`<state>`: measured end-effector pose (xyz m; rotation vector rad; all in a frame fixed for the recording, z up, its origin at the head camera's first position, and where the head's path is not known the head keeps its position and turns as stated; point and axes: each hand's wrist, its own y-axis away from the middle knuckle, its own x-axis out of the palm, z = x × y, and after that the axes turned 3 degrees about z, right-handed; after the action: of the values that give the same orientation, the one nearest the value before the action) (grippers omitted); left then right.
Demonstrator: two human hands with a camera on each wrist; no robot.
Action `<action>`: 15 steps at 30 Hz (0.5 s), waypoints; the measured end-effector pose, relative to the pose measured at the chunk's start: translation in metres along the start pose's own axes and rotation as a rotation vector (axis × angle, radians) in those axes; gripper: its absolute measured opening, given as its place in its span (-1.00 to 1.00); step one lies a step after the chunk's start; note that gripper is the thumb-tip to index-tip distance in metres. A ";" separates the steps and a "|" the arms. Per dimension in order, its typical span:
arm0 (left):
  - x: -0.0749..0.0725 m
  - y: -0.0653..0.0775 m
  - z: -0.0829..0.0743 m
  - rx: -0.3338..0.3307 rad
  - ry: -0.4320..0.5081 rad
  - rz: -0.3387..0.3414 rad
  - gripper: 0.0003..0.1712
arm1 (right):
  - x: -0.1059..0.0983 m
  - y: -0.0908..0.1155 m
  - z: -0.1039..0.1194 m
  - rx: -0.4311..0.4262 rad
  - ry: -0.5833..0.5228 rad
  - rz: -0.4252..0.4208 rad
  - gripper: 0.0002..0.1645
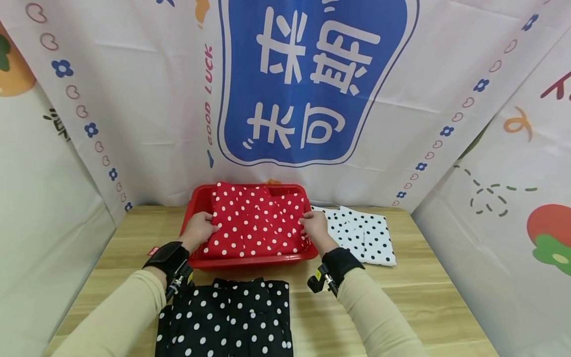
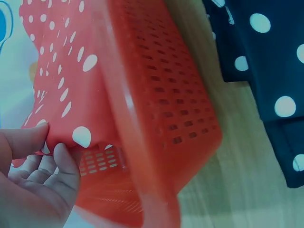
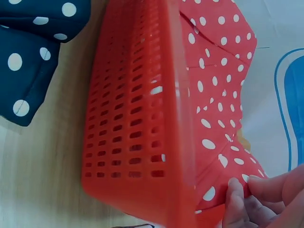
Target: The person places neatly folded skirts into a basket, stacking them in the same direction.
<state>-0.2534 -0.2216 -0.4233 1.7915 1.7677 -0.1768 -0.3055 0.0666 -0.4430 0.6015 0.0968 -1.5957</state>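
A folded red cloth garment with white dots [image 1: 256, 220] lies at the red plastic basket [image 1: 250, 262], its far edge rising above the back rim. My left hand [image 1: 199, 229] pinches the garment's left edge between thumb and fingers, as the left wrist view shows. On the opposite side my right hand [image 1: 315, 228] pinches its right edge. In the right wrist view the cloth [image 3: 218, 95] spans the basket just behind the slotted front wall [image 3: 128, 118].
Nearer me lies a folded black garment with white dots [image 1: 232, 317] on the wooden table [image 1: 428, 297]. A folded white garment with black dots [image 1: 361, 235] sits right of the basket. Printed cloth [image 1: 169, 99] hangs behind the table.
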 end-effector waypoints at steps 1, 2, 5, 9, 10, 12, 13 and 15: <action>0.002 0.000 0.001 -0.003 0.006 0.001 -0.46 | 0.001 0.000 -0.001 -0.002 0.008 -0.001 -0.65; 0.004 -0.001 0.002 -0.005 0.013 0.001 -0.46 | 0.002 0.000 -0.001 -0.002 0.015 0.000 -0.65; 0.007 -0.003 0.005 -0.019 0.022 -0.005 -0.46 | 0.005 0.000 -0.004 -0.014 0.035 0.007 -0.63; 0.012 -0.005 0.009 -0.038 0.019 -0.026 -0.46 | 0.011 0.000 -0.006 -0.026 0.058 0.024 -0.62; 0.013 -0.006 0.010 -0.043 0.019 -0.036 -0.46 | 0.012 -0.001 -0.007 -0.032 0.062 0.029 -0.61; 0.017 -0.007 0.012 -0.043 0.018 -0.058 -0.46 | 0.014 -0.001 -0.007 -0.030 0.066 0.036 -0.59; 0.018 -0.007 0.013 -0.043 0.018 -0.070 -0.46 | 0.016 -0.001 -0.007 -0.030 0.069 0.040 -0.58; 0.022 -0.009 0.014 -0.043 0.019 -0.093 -0.46 | 0.018 -0.001 -0.007 -0.025 0.078 0.046 -0.55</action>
<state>-0.2556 -0.2107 -0.4485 1.6874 1.8550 -0.1584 -0.3045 0.0531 -0.4571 0.6420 0.1597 -1.5248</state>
